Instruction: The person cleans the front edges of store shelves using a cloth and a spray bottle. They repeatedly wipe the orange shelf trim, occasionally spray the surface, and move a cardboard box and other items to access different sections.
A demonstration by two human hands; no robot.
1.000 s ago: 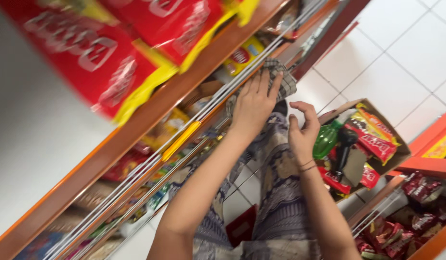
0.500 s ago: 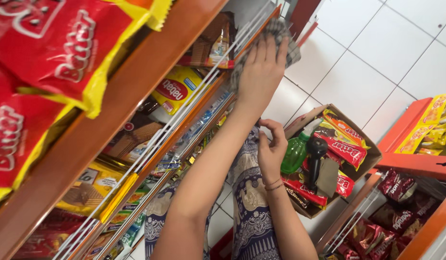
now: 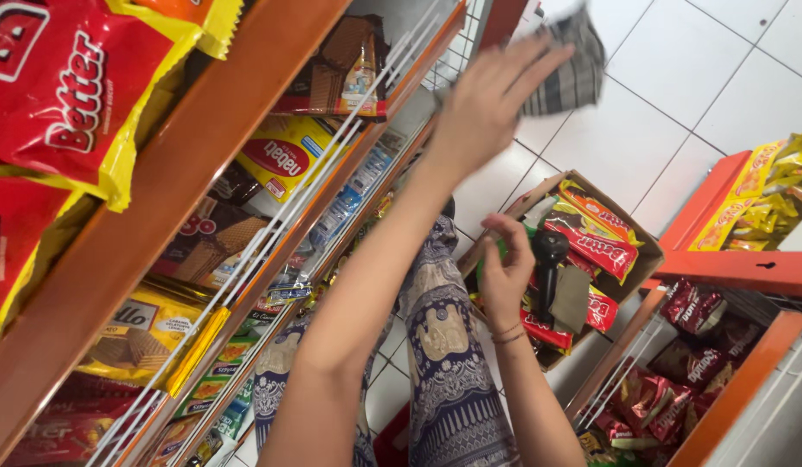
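My left hand (image 3: 483, 99) reaches out along the edge of an orange shelf (image 3: 202, 164) and grips a grey checked cloth (image 3: 574, 73) against the shelf's far end. My right hand (image 3: 505, 268) hovers lower, fingers loosely curled and holding nothing, just in front of an open cardboard box (image 3: 539, 195) on the floor. The box holds red and yellow snack packs (image 3: 596, 229), a black handle-shaped object (image 3: 548, 259) and something green, mostly hidden behind my right hand.
The shelf rack on the left carries red snack bags (image 3: 64, 95), wafer packs (image 3: 137, 342) and a yellow pack (image 3: 284, 156) behind white wire rails. A second orange rack (image 3: 738, 268) with more packets stands at the right. White floor tiles (image 3: 678, 95) lie between them.
My left hand has slid with the cloth further along the shelf edge. My right hand has dropped lower, towards the cardboard box. The view has tilted closer to the shelf.
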